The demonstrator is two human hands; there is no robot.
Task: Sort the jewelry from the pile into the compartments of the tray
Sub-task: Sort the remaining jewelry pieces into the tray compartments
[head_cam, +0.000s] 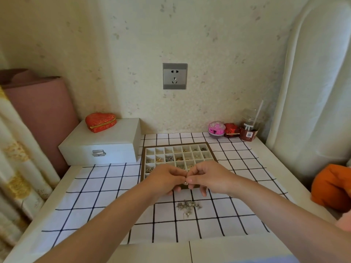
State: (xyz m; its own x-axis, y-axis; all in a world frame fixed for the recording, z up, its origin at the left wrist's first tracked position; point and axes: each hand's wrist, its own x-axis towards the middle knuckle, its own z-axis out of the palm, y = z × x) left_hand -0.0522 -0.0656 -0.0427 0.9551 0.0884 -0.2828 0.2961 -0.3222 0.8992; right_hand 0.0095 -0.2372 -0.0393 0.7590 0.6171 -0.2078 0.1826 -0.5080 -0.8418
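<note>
Both hands, left and right, pinch one tiny piece above the tray. It could slip and drop into a wrong compartment or the pile just before the tray.

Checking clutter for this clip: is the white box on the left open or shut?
Shut. The white box has its lid flat, metal clasp down at the front, and a red heart case resting on top.

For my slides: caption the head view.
Both hands, left and right, pinch a small piece over the tray; pile waits.
</note>
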